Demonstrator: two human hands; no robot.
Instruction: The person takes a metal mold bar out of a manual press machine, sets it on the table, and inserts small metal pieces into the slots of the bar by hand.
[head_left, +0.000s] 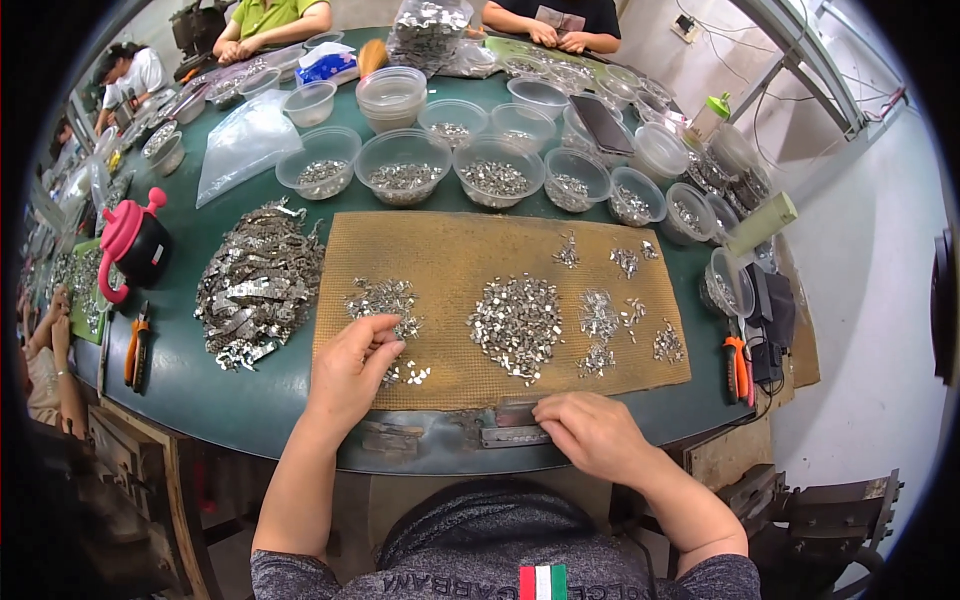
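A brown textured mat (440, 250) lies before me on the green table, with small shiny metal pieces in separate piles. My left hand (350, 370) is over the mat's left part, thumb and fingertips pinched together beside a loose pile of thin metal bits (385, 298). Whatever is in that pinch is too small to make out. My right hand (600, 432) is at the mat's front edge, its closed fingertips against the end of a small dark metal block (515, 436); what they grip is hidden. Between the hands sits the largest pile of metal pieces (515, 325).
Left of the mat is a heap of metal strips (255, 285), near orange-handled pliers (137, 350) and a pink-lidded black mug (135, 245). Plastic bowls (403, 168) of metal parts line the back; a phone (600, 125) rests on some. More pliers (737, 370) lie right. Other people sit across.
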